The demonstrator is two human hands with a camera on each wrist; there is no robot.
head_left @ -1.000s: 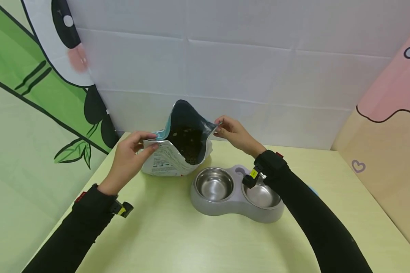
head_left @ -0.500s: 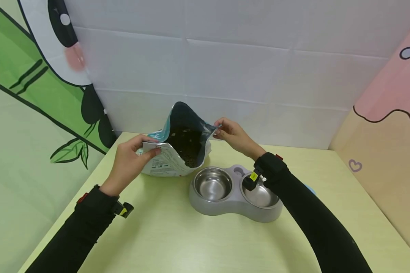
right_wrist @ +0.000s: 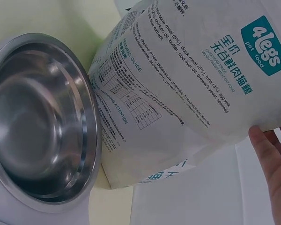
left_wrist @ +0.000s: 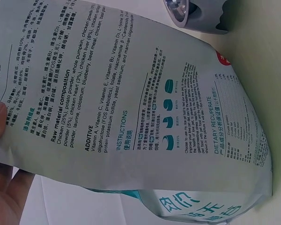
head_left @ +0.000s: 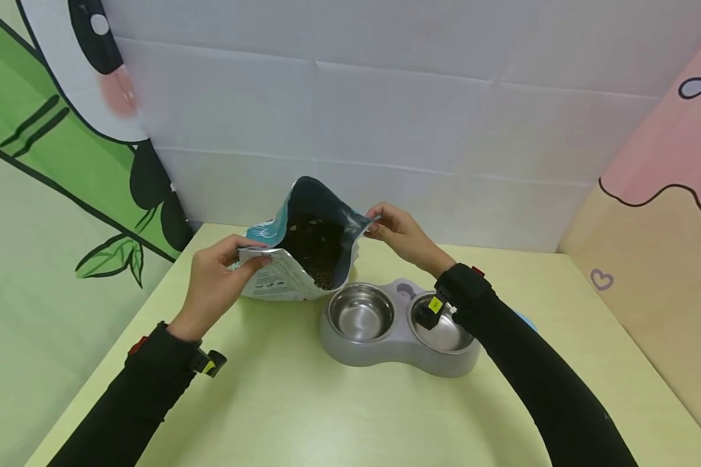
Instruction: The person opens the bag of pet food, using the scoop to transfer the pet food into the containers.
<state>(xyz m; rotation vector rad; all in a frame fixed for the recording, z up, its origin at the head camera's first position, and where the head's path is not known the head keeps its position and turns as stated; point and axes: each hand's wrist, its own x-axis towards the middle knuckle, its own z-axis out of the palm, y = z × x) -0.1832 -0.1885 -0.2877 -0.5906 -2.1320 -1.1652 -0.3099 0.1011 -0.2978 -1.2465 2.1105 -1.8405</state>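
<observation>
A white and teal pet food bag (head_left: 280, 279) stands at the back of the table, its wide mouth tilted toward the head camera and brown kibble (head_left: 315, 256) showing inside. My left hand (head_left: 213, 279) pinches the left edge of the mouth between thumb and fingers. At the mouth's right corner, my right hand (head_left: 405, 237) pinches the rim. Printed text covers the bag's side (left_wrist: 131, 103) in the left wrist view. Just in front of the bag sits a grey double bowl stand (head_left: 368, 357) with two steel bowls, the left one (head_left: 362, 314) bare inside.
The right steel bowl (head_left: 444, 331) is partly covered by my right wrist camera. A blue thing (head_left: 527, 321) peeks out behind the right sleeve. White cloth (head_left: 385, 117) hangs behind the pale table (head_left: 327, 415), with printed cloths at both sides.
The left hand has drawn its edge of the bag slightly left and down, widening the mouth. The right hand keeps its pinch. The head view has shifted a little.
</observation>
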